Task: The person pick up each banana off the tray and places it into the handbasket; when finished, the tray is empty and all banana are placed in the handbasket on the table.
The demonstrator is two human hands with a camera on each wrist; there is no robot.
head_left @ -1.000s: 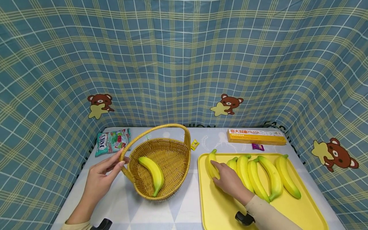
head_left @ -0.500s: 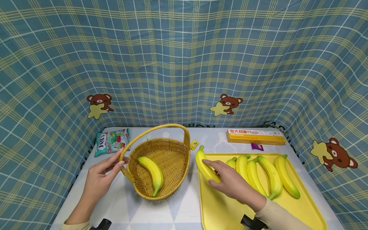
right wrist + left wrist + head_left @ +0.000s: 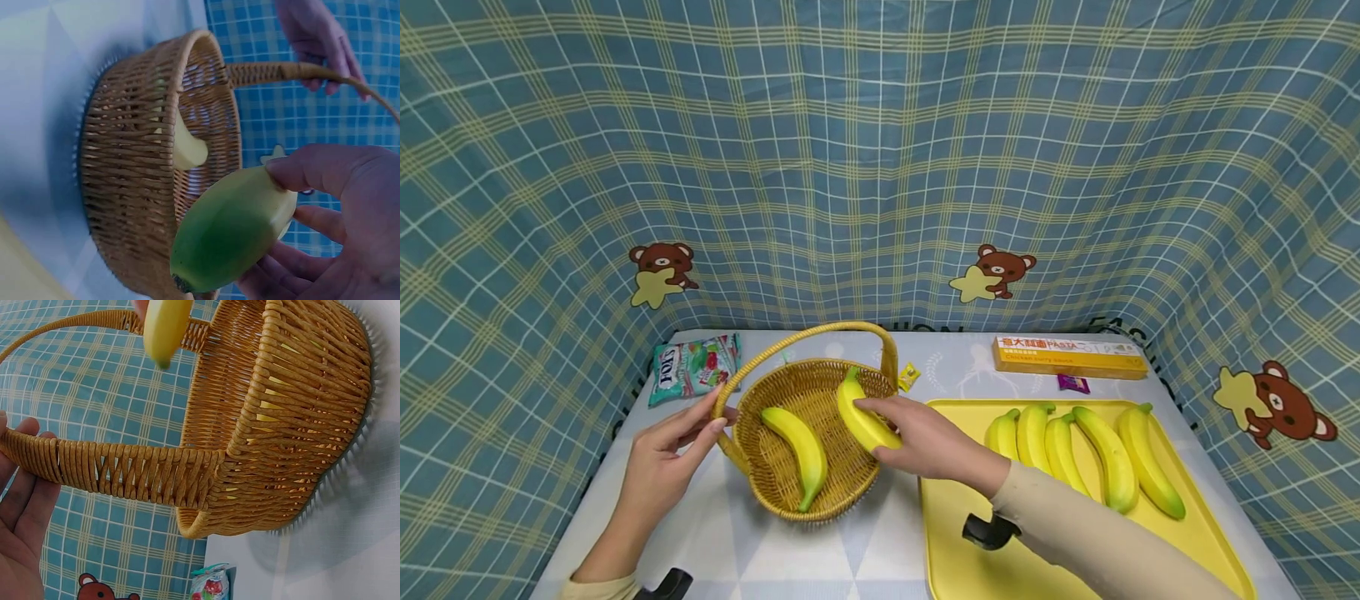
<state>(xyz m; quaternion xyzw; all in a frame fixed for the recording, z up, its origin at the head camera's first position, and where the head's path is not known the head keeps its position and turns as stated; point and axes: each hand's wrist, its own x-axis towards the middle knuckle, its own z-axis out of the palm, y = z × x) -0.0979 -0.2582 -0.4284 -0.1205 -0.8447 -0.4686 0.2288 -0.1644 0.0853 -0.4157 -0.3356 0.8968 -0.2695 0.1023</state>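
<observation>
A wicker basket stands on the table, its arched handle upright. One banana lies inside, slanting across the basket's left half. My left hand pinches the left part of the handle between thumb and fingers, as the left wrist view also shows. Over the basket's right side, my right hand grips a second banana by its near part, stem end pointing away. In the right wrist view that banana's green tip faces the camera, above the rim.
Several bananas lie side by side on a yellow tray at the right. Behind it are a pasta box and a purple candy. A yellow candy sits behind the basket, a teal candy bag at back left.
My right hand has lifted the leftmost banana off the tray and carried it left, over the basket. My left hand has stayed on the handle.
</observation>
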